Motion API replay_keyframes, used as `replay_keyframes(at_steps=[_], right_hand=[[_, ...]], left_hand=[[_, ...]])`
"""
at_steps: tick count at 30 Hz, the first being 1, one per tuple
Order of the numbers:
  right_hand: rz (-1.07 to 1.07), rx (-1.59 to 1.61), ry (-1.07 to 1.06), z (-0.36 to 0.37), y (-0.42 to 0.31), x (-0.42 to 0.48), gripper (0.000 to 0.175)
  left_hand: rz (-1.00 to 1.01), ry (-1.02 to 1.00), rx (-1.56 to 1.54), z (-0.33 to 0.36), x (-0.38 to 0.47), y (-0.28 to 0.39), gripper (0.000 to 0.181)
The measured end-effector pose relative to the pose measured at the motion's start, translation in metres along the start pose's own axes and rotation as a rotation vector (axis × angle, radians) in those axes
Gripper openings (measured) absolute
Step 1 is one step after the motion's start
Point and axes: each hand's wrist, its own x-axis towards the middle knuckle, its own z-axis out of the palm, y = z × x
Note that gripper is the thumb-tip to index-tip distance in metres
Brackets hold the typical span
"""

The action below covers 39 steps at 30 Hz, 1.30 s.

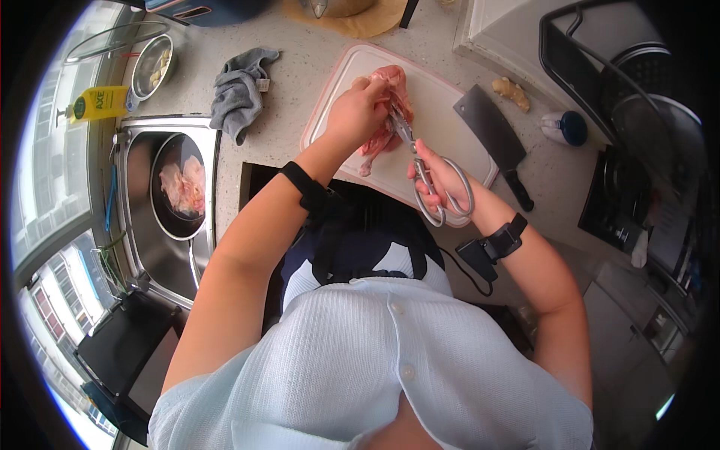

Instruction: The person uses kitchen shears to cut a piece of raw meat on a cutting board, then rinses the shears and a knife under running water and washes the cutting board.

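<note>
Raw skinless poultry meat with bone [398, 79] lies on a white cutting board [444, 126] with a pink rim. My left hand [359, 109] grips the meat from its left side, fingertips pressed into it. In my right hand [447, 177] are metal kitchen shears [419, 149], fingers through the loop handles. The blades point up and left, their tips at the meat beside my left fingers; the exact tips are hidden in the flesh. A bone end [365, 167] sticks out at the lower edge of the meat.
Right of the board lie a cleaver [492, 124], ginger root [511, 94] and a lidded jar [564, 128]. To the left are a grey cloth [239, 90], a yellow pump bottle [101, 103], a metal bowl [153, 67] and a sink [211, 135] holding a pan [194, 229] with pale raw pieces [184, 185].
</note>
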Motion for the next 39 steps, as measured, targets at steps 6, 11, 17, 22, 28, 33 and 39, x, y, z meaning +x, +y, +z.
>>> replay_keyframes(at_steps=[6,11,17,22,28,33,39], right_hand=[[0.048,0.001,0.06,0.014,-0.017,-0.012,0.061],[0.094,-0.055,0.093,0.018,-0.026,-0.019,0.059],[0.113,-0.106,0.1,0.013,-0.03,-0.016,0.059],[0.073,-0.129,0.068,0.009,-0.035,-0.014,0.059],[0.049,-0.046,0.083,0.009,-0.038,-0.013,0.06],[0.038,-0.168,0.138,0.003,-0.043,-0.006,0.062],[-0.015,-0.587,0.25,-0.007,-0.053,-0.001,0.065]], left_hand=[[-0.067,-0.067,0.021,-0.009,-0.003,0.007,0.021],[-0.159,-0.12,0.173,-0.023,0.015,0.034,0.021],[-0.19,-0.044,-0.082,-0.017,0.008,0.012,0.018],[-0.221,-0.07,-0.211,-0.013,0.006,-0.001,0.016],[-0.231,-0.07,-0.282,-0.011,0.005,-0.005,0.017],[-0.146,-0.076,-0.265,-0.013,0.004,-0.005,0.015],[-0.031,-0.073,-0.203,-0.012,0.001,-0.007,0.011]])
